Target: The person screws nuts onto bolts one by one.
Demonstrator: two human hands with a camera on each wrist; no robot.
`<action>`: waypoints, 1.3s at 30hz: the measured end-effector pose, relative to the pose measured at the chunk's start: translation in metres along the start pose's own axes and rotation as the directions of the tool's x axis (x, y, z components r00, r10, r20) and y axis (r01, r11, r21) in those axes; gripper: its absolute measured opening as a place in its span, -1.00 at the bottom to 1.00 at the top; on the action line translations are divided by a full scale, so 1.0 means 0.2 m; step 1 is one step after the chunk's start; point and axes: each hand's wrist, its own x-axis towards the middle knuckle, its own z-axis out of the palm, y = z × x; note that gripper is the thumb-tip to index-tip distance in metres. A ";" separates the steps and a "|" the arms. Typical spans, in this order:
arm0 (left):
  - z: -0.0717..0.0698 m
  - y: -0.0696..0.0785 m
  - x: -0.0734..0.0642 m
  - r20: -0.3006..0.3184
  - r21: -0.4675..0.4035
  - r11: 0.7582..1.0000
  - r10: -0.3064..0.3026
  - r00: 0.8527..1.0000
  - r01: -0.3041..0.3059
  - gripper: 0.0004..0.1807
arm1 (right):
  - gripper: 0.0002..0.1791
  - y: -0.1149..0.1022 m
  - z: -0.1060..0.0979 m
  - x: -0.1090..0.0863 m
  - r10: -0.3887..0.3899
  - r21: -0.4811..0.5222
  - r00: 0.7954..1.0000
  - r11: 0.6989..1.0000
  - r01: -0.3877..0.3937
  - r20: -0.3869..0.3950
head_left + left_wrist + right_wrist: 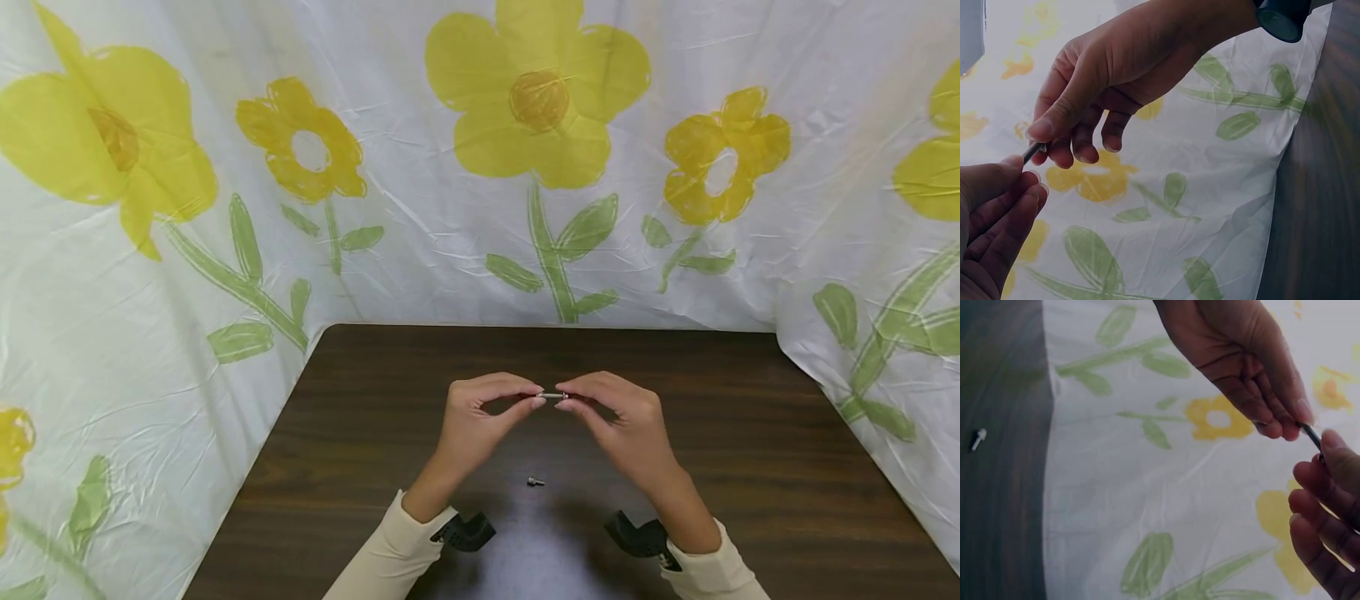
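Between both hands, a little above the table, is a thin metal screw (553, 396), lying about level. My left hand (480, 425) pinches one end between thumb and fingertips. The other end, which looks slightly wider, is pinched by my right hand (630, 425). Fingertips cover both ends, and any threads are too small to make out. In the left wrist view a short stretch of the shaft (1032, 152) shows between the hands. A second, shorter screw (535, 482) with a thick head lies on the table below the hands, also seen in the right wrist view (978, 439).
The dark wood-grain table (360, 433) reaches back to a white curtain (420, 250) printed with yellow flowers, which also hangs along both sides. Black wrist mounts (468, 532) sit at the inner side of both cuffs.
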 end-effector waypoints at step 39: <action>-0.02 -0.03 -0.01 -0.025 0.030 0.994 0.101 0.995 -0.100 -0.81 | -0.61 -0.02 0.06 0.00 0.094 0.089 0.995 0.992 -0.090 -0.042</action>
